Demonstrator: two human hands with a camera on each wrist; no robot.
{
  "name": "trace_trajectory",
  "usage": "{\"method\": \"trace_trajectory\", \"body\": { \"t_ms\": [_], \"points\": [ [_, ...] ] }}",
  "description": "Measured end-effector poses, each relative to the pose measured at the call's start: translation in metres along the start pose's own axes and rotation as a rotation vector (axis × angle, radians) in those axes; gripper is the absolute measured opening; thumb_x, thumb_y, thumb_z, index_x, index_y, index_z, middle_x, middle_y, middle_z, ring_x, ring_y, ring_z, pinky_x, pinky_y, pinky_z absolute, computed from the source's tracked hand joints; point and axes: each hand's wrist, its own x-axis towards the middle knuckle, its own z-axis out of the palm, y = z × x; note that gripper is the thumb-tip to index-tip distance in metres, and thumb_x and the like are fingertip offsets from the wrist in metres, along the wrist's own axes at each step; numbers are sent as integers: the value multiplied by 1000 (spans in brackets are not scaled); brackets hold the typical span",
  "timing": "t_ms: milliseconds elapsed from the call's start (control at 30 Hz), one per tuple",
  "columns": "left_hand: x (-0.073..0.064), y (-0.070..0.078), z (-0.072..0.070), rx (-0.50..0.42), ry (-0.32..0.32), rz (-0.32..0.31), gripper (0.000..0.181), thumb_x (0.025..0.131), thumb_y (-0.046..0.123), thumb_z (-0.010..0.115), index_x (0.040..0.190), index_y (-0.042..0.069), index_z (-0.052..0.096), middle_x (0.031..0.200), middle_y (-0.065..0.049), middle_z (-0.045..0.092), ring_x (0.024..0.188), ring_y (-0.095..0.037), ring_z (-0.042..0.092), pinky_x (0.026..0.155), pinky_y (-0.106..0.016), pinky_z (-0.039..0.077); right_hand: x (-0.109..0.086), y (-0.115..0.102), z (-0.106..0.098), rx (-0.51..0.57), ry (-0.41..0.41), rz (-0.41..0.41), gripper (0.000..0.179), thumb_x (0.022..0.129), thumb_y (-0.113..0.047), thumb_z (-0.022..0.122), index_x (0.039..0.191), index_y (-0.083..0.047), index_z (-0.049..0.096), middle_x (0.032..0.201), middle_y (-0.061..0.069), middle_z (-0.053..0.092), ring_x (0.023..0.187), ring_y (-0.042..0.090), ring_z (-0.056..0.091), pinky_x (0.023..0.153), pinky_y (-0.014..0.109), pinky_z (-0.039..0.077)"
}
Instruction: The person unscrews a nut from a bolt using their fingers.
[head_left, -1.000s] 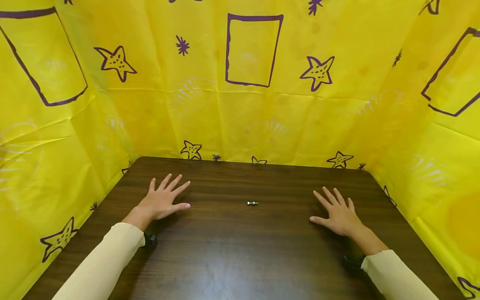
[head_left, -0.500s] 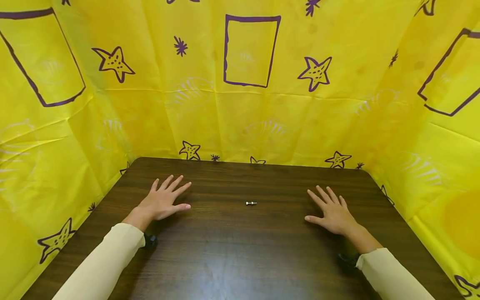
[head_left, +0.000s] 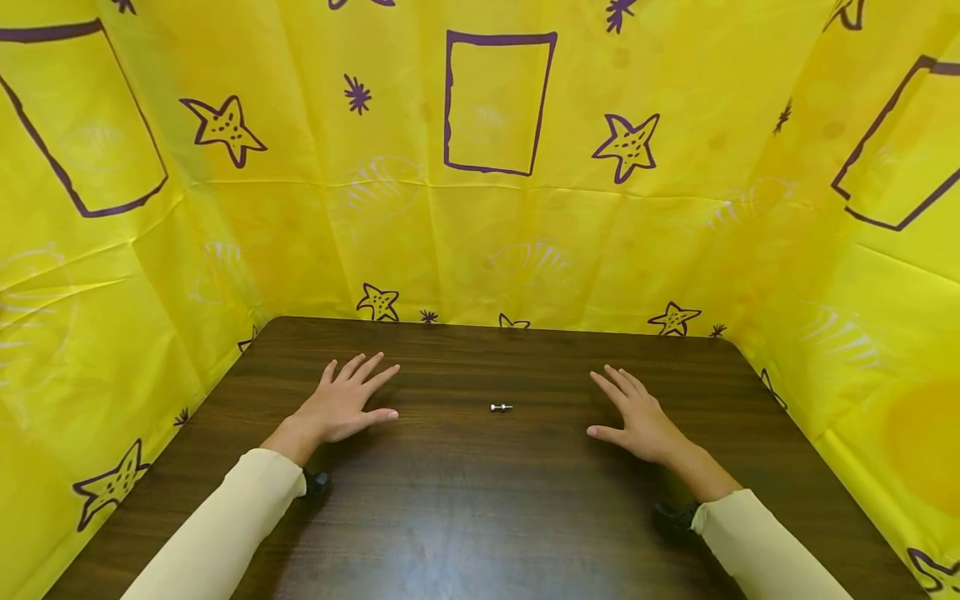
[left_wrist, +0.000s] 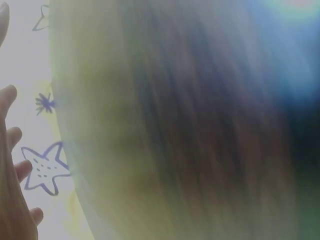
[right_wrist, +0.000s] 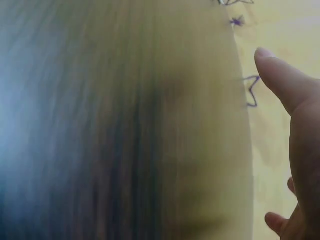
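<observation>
A small silver bolt with a nut (head_left: 501, 407) threaded on its shank lies on the dark wooden table (head_left: 450, 500), its head toward the left. To its left, my left hand (head_left: 337, 410) is spread with straight fingers and holds nothing. On the other side my right hand (head_left: 637, 421) has its fingers extended and thumb apart, also holding nothing. Both hands are apart from the bolt. In the left wrist view, part of the left hand (left_wrist: 15, 185) shows at the left edge. The right hand (right_wrist: 305, 135) appears at the right edge of the right wrist view.
Yellow cloth (head_left: 480, 225) printed with purple starfish and frames encloses the table's back and sides. The table's far edge meets this cloth. Dark wrist bands (head_left: 675, 517) sit under the cream sleeves (head_left: 232, 517).
Both hands have moved inward toward the bolt, the right hand farther than the left. The right hand's fingers have come closer together. The bolt stays on the table.
</observation>
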Motion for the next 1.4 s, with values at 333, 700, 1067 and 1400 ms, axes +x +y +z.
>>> {"method": "trace_trajectory", "body": {
  "t_ms": [333,700,1067,1400],
  "points": [
    [10,20,3,-22,12,17,77,90,64,52,153,26,31,159,-12,22,139,-42,27,102,-69,20,11,-13,8,46,19,-59,88,85,-51,71,154,-18,28,157,15,24,140,45,20,100,72,24],
    [19,37,5,-142,-43,24,75,90,61,55,152,23,35,148,-14,39,129,-38,41,98,-61,36,21,-23,17,141,10,-41,87,84,-45,74,152,-12,31,154,19,28,138,42,25,102,65,30],
    [33,58,11,-197,-68,12,74,89,69,50,150,28,39,128,-6,52,118,-29,52,91,-52,45,35,-37,30,247,36,-22,83,84,-37,76,151,-10,35,151,14,37,136,39,32,106,60,28],
    [47,74,11,-280,-66,4,73,89,69,49,148,26,43,138,-11,49,126,-32,47,98,-54,40,47,-53,40,258,-2,-26,80,85,-38,75,150,-9,36,142,14,48,129,35,44,103,55,36]
  ]
}}
